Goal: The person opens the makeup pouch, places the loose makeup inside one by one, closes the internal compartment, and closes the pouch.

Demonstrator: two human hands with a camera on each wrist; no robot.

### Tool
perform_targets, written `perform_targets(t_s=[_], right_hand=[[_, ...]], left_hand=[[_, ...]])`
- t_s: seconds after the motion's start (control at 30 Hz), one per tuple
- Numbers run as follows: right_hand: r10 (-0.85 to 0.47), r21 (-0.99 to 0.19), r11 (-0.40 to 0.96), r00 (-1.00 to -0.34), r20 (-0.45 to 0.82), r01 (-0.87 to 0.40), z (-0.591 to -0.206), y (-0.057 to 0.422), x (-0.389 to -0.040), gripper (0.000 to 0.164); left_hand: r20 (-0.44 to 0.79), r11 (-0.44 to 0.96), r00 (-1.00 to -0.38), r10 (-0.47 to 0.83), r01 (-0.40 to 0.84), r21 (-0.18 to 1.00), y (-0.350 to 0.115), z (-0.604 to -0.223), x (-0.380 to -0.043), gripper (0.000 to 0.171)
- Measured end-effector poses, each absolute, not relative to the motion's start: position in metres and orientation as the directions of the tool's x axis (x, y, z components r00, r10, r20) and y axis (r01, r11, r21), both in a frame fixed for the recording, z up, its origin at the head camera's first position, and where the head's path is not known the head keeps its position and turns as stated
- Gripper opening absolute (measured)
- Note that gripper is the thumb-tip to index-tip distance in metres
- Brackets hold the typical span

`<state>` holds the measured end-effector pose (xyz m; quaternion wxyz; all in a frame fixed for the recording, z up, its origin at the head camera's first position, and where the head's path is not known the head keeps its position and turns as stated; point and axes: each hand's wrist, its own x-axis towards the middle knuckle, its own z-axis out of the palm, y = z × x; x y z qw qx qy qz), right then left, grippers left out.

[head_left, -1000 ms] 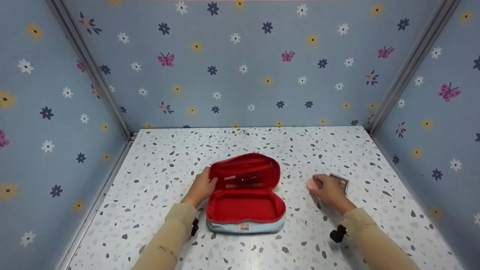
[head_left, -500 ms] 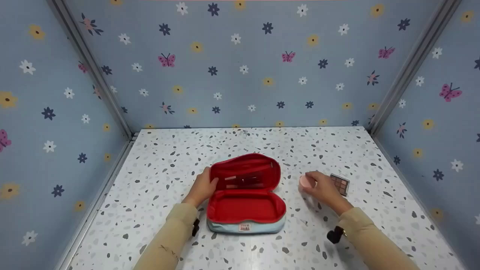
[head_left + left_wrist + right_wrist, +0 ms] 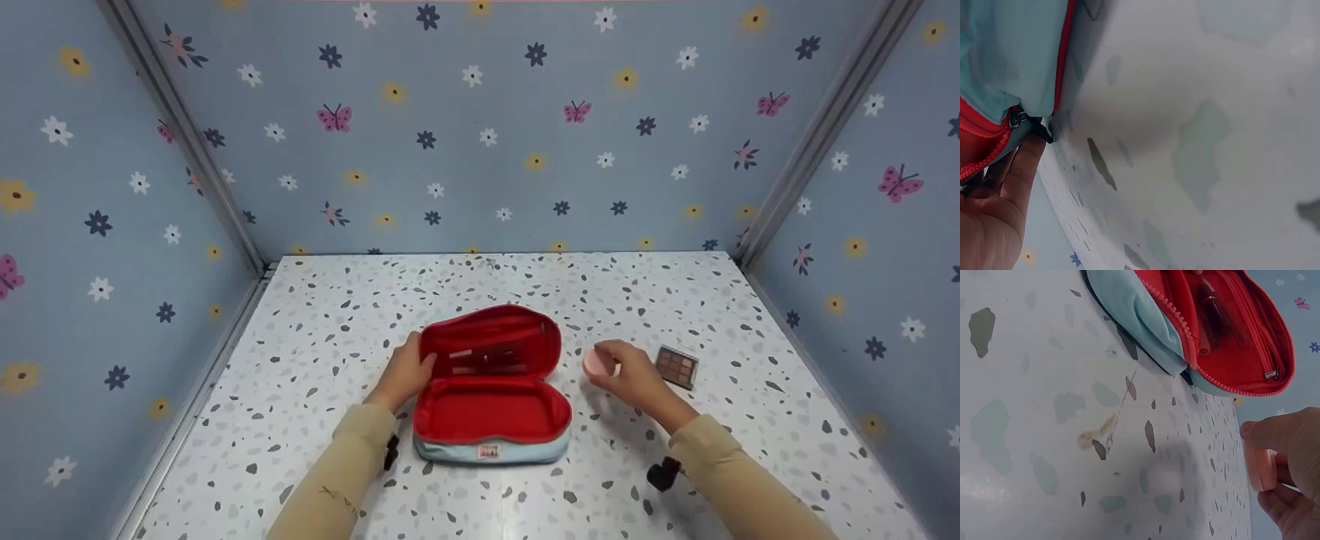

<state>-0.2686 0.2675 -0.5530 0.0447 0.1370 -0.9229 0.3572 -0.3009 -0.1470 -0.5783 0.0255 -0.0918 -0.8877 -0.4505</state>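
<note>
Shifting leftward, farther from the palette than before, the right hand is carrying a pink case near the open pouch, pinching its edge between thumb and fingers. The left hand is gripping the raised lid, seemingly steadying it; slim sticks, perhaps brushes, are lying inside.

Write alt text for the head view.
A person's right hand holds a round pink item beside an open, red-lined blue pouch, whose raised lid the left hand grips. A palette of brown shades lies on the speckled white table.
</note>
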Motion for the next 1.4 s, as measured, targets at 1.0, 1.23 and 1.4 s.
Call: perform_targets(t_s=[1.0, 1.23, 1.4], right_hand=[[-0.424, -0.654, 0.591, -0.871, 0.247, -0.472, -0.549, 0.208, -0.245, 0.048], [-0.458, -0.662, 0.583, -0.863, 0.211, -0.471, -0.551, 0.196, -0.241, 0.047], [-0.471, -0.668, 0.576, -0.859, 0.201, -0.472, -0.551, 0.185, -0.240, 0.049]], left_hand=[[0.109, 0.566, -0.981, 0.159, 0.181, 0.804, -0.147, -0.580, -0.304, 0.020], [0.108, 0.584, -0.983, 0.150, 0.177, 0.792, -0.147, -0.580, -0.303, 0.021], [0.097, 0.579, -0.984, 0.149, 0.167, 0.798, -0.147, -0.579, -0.302, 0.022]])
